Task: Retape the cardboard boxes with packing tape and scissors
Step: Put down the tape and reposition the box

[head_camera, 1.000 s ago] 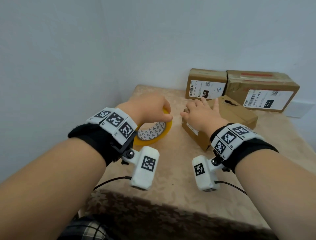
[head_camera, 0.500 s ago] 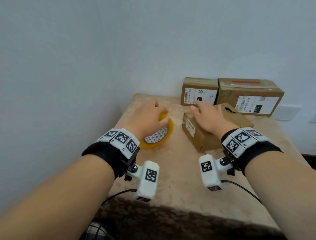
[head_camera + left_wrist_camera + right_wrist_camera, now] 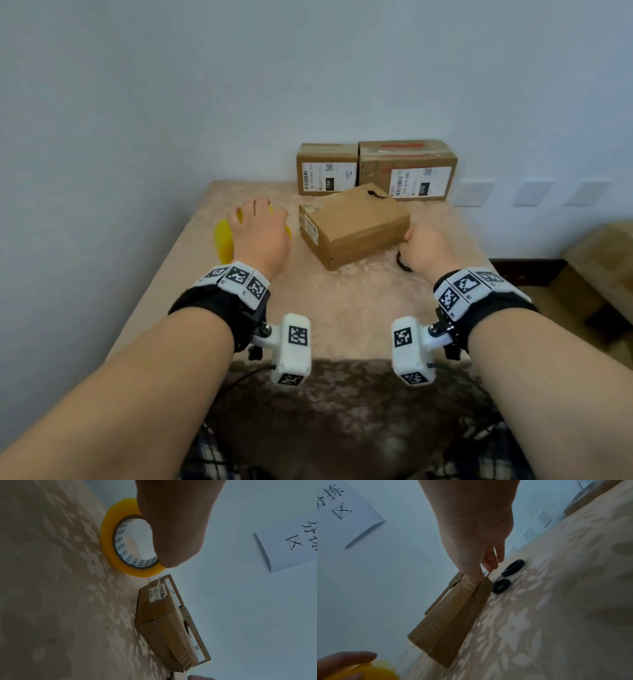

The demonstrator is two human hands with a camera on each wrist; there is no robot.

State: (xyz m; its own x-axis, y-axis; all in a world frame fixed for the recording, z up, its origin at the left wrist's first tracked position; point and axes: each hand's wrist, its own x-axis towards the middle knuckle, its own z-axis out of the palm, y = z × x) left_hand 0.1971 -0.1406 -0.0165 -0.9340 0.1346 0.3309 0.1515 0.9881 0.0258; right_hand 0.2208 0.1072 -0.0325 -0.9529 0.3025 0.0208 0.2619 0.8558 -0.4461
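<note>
Hands set for taping: roll gripped, scissors being reached.

The left hand [image 3: 262,233] curls round the yellow tape roll [image 3: 120,545], which stands on edge on the tabletop [image 3: 342,308]. Between both hands lies the cardboard box [image 3: 354,224]. The right hand [image 3: 430,248], fingers loosely bent and holding nothing, touches the box's corner, with the black scissors [image 3: 506,576] just beyond its fingertips. Best to take the scissors by the loops without nudging the box, then free the tape end before lifting the roll.
</note>
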